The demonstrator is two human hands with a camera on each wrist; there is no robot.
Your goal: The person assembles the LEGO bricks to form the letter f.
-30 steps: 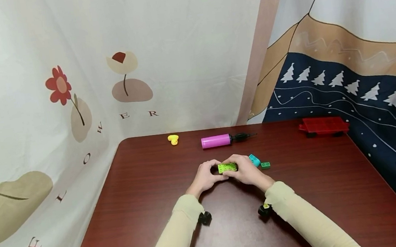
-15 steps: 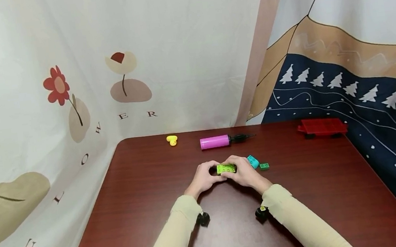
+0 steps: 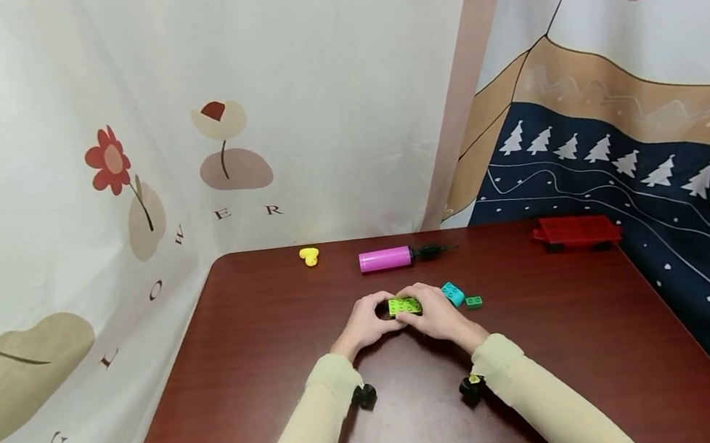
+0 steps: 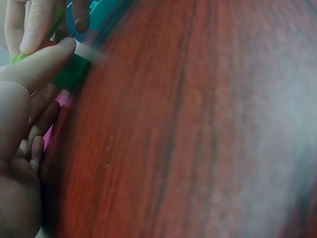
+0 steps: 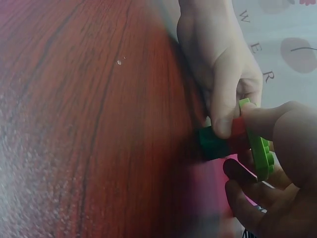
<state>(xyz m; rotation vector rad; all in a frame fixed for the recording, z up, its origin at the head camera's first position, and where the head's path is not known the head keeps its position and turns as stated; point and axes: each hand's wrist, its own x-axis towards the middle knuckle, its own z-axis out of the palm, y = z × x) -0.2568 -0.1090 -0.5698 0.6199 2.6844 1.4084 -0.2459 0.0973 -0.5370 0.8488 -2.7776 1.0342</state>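
Both hands meet over a small stack of toy building bricks near the middle of the table. A long lime brick (image 3: 405, 306) lies on top. Beneath it, in the right wrist view, are a red brick (image 5: 238, 138) and a dark green brick (image 5: 213, 144) at the bottom. My left hand (image 3: 367, 322) grips the lower part of the stack, its thumb against the red and green bricks. My right hand (image 3: 436, 312) pinches the lime brick between thumb and fingers. Fingers partly hide the stack in the left wrist view.
Just right of my right hand lie a teal brick (image 3: 453, 294) and a small green brick (image 3: 474, 302). Along the back edge are a yellow toy (image 3: 309, 256), a purple hand pump (image 3: 385, 259) with a black end, and a red toy wagon (image 3: 576, 231). Printed curtains (image 3: 329, 107) hang behind.
The head view has shifted slightly. Both hands stay around the brick stack in nearly the same pose, and the loose bricks have not moved on the table.
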